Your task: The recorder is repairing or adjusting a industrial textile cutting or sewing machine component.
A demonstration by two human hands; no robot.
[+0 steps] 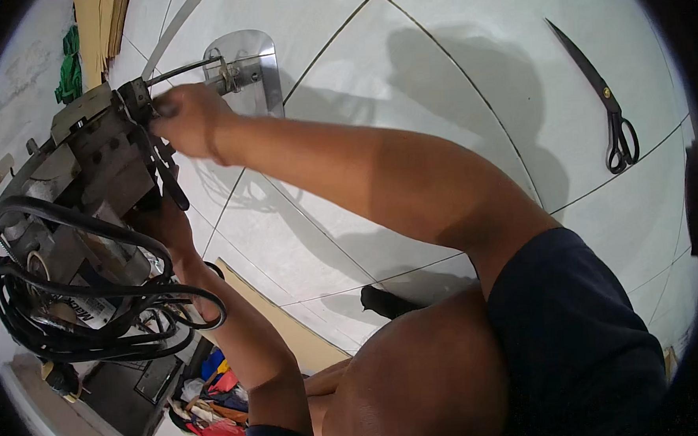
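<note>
A metal electric cloth cutting machine [113,163] takes up the left side, with a rounded shiny base plate [267,92] at its far end. My right hand [194,119] is closed at the machine's front, its fingertips against a small dark part there; they are slightly blurred. Below it, my left hand [172,227] reaches in against the machine's underside, and the machine body hides its fingers. A dark lever [175,189] hangs between the two hands. Thick black cable [96,354] loops over the machine's near end and beside my left wrist.
Large black-handled scissors [610,102] lie on the white tiled floor [435,55] at the right. Colourful cloth scraps [217,406] are heaped at the lower left. Brown sheets [102,33] and a green bundle [69,71] stand by the wall. My bent knee [420,372] is in front.
</note>
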